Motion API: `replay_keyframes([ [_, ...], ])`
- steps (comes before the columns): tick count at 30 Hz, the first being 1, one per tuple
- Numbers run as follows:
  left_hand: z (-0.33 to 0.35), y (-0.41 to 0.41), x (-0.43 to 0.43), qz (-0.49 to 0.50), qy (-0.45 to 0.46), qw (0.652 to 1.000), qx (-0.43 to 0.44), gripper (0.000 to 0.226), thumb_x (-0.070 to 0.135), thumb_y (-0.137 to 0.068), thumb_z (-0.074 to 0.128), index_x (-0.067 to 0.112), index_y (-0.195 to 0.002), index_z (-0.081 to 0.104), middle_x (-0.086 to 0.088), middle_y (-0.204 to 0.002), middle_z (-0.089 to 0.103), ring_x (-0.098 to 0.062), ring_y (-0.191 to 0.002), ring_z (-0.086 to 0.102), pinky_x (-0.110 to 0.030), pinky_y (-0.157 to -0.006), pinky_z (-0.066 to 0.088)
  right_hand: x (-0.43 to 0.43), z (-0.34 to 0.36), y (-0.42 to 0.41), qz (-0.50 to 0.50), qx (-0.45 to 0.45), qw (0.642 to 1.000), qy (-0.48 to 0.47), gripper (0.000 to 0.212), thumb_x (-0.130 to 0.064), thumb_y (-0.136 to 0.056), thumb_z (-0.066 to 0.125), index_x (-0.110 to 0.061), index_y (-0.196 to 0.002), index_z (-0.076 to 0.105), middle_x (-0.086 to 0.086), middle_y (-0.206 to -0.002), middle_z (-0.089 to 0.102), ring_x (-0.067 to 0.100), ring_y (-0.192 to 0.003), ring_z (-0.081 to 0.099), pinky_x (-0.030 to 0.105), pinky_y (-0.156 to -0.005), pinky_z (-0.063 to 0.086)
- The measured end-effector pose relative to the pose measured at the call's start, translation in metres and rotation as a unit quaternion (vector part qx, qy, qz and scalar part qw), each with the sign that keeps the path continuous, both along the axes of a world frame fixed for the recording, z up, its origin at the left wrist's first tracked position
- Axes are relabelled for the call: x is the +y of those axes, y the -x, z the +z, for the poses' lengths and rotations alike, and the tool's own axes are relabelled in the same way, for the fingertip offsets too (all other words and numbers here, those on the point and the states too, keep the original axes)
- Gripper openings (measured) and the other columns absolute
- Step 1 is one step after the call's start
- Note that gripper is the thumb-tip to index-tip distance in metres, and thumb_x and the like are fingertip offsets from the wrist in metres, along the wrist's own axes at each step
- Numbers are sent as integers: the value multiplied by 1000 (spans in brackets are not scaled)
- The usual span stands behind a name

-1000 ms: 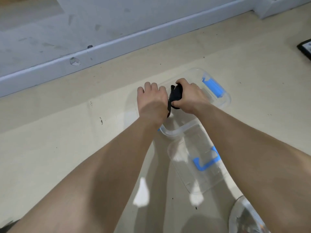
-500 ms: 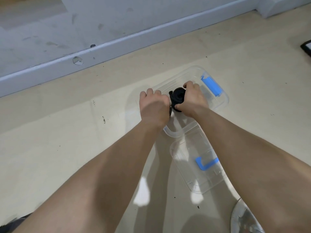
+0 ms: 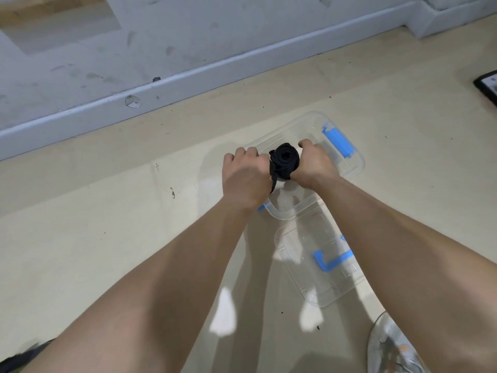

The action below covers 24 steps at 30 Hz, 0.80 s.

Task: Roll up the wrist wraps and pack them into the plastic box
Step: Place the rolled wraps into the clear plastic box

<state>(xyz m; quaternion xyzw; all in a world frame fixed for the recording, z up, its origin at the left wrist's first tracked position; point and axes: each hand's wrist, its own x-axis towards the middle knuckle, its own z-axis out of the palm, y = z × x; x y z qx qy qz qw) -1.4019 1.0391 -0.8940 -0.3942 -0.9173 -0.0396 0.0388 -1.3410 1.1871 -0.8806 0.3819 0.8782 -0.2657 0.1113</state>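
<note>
A black wrist wrap point(image 3: 285, 160), wound into a tight roll, is held above the clear plastic box point(image 3: 355, 162) on the floor. My right hand point(image 3: 314, 164) grips the roll from its right side, thumb and fingers curled round it. My left hand point(image 3: 246, 176) is fisted against the roll's left side and holds the loose black tail that hangs down there. The box has blue latches at its far right end and near left corner. Its inside is partly hidden by my hands.
The box's clear lid point(image 3: 320, 262) with a blue handle lies on the beige floor just nearer to me. A grey skirting board point(image 3: 188, 84) runs along the wall behind. A dark flat object point(image 3: 488, 87) sits at the right edge, a shoe point(image 3: 390, 345) at bottom right.
The roll has turned so its spiral end faces the camera. Both hands have stayed together over the box, and the view has shifted slightly.
</note>
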Motion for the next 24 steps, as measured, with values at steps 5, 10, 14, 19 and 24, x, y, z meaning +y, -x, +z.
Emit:
replay_keyframes([
  [5,40,-8,-31,61,-25,997,-48,21,25,-82,73,21,-103,72,-2,-99,66,-28,-95,58,-38,-80,42,-26,40,-10,10,2,1000,-8,62,-12,-83,69,-13,-139,43,12,-136,45,35,-113,59,41,-83,51],
  [10,83,-34,-96,143,12,975,-167,30,33,-99,54,23,-125,63,-2,-121,60,-26,-114,53,-36,-95,37,-81,88,-25,49,38,998,10,57,-15,-87,64,-15,-141,46,9,-138,45,31,-116,57,38,-89,49],
  [14,109,-70,-169,206,27,945,-253,28,32,-97,53,25,-122,65,-3,-122,59,-27,-115,56,-38,-97,39,-151,120,-39,116,50,991,40,59,-22,-90,66,-16,-145,45,9,-143,43,28,-121,55,40,-97,49],
  [19,131,-120,-265,306,26,901,-308,20,23,-88,53,25,-100,69,-1,-109,62,-28,-103,61,-40,-94,46,-256,136,-64,198,29,978,65,58,-24,-93,62,-17,-147,43,9,-146,38,30,-114,59,39,-93,49],
  [24,129,-161,-350,386,2,855,-347,17,11,-80,52,22,-85,64,-2,-100,67,-29,-96,64,-38,-83,54,-342,124,-92,272,-30,954,119,55,-25,-94,58,-18,-146,43,6,-144,38,27,-107,60,37,-92,49],
])
